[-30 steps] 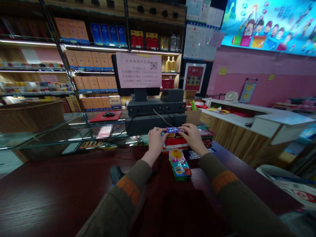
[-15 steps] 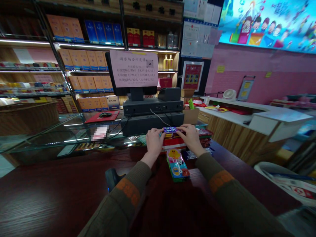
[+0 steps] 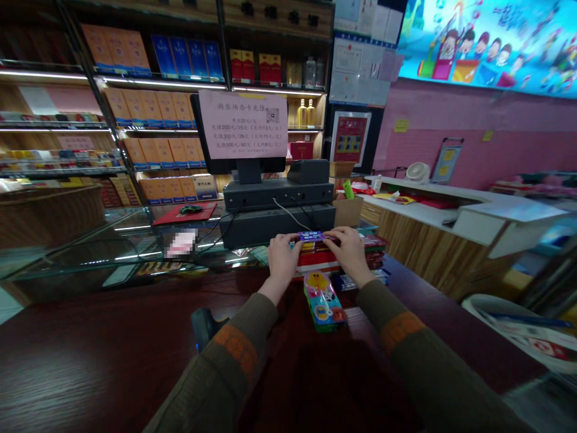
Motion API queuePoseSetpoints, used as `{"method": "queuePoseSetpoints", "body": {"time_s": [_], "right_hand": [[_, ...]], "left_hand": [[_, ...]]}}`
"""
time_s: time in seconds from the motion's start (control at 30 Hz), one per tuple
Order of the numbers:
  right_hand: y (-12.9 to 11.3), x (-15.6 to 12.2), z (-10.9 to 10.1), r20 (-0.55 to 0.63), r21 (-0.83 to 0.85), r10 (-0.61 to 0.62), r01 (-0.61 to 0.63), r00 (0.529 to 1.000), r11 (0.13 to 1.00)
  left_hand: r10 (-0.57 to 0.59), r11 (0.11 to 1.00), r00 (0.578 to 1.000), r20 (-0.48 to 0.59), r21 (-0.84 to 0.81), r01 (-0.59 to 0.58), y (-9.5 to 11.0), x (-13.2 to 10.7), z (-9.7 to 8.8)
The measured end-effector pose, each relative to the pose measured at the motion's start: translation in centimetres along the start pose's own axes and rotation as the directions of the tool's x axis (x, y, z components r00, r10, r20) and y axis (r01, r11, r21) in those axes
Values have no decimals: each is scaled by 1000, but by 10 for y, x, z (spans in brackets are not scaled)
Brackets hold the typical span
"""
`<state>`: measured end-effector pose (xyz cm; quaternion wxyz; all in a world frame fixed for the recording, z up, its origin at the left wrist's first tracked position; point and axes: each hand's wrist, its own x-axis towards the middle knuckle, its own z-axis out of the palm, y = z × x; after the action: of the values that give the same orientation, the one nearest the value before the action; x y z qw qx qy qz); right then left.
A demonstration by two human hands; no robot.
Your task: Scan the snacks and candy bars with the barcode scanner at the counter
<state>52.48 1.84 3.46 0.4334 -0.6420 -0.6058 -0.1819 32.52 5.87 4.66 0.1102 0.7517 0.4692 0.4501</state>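
Note:
Between my two hands is a small purple-and-blue packet (image 3: pixel 311 236), its print too small to read. My left hand (image 3: pixel 283 258) pinches its left end, and my right hand (image 3: pixel 349 252) pinches the right end. Right under the packet sits a stack of red and yellow packages (image 3: pixel 317 260), partly covered by my hands. Closer to me lies a colourful flat pack with a yellow cartoon face (image 3: pixel 323 300). A dark blue wrapped packet (image 3: pixel 345 282) rests beside my right wrist.
A black handheld device (image 3: pixel 205 328) lies left of my left forearm on the dark wooden counter (image 3: pixel 112 349). Behind the stack stands a dark register base (image 3: pixel 270 224) with a monitor bearing a pink sign (image 3: pixel 243 126). A white bin (image 3: pixel 478 313) stands at right.
Both hands keep their pinch on the small packet, which stays in nearly the same spot over the stack. The view has shifted very slightly.

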Motion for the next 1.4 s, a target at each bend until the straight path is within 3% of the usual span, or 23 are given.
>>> {"method": "queuePoseSetpoints", "body": {"time_s": [0.17, 0.4, 0.73, 1.03, 1.23, 1.4], "right_hand": [[-5, -4, -5, -40, 25, -6, 7, 999, 1000], [-21, -15, -8, -71, 86, -25, 31, 997, 996], [-73, -56, -5, -15, 105, -134, 135, 991, 985], [-119, -78, 20, 118, 205, -270, 242, 956, 948], [-141, -88, 47, 150, 259, -270, 226, 951, 939], [-152, -96, 60, 206, 296, -245, 178, 948, 938]], "left_hand": [[-6, 1000, 1000, -4, -17, 6, -7, -4, -5], [23, 1000, 999, 31, -9, -23, -18, -18, -25], [49, 998, 998, 50, -48, -47, -45, -42, -70], [11, 996, 1000, -13, -92, -12, -80, -57, -126], [-32, 991, 997, -75, -131, 22, -116, -71, -164], [-137, 982, 985, -107, -146, 121, -143, -86, -187]]}}
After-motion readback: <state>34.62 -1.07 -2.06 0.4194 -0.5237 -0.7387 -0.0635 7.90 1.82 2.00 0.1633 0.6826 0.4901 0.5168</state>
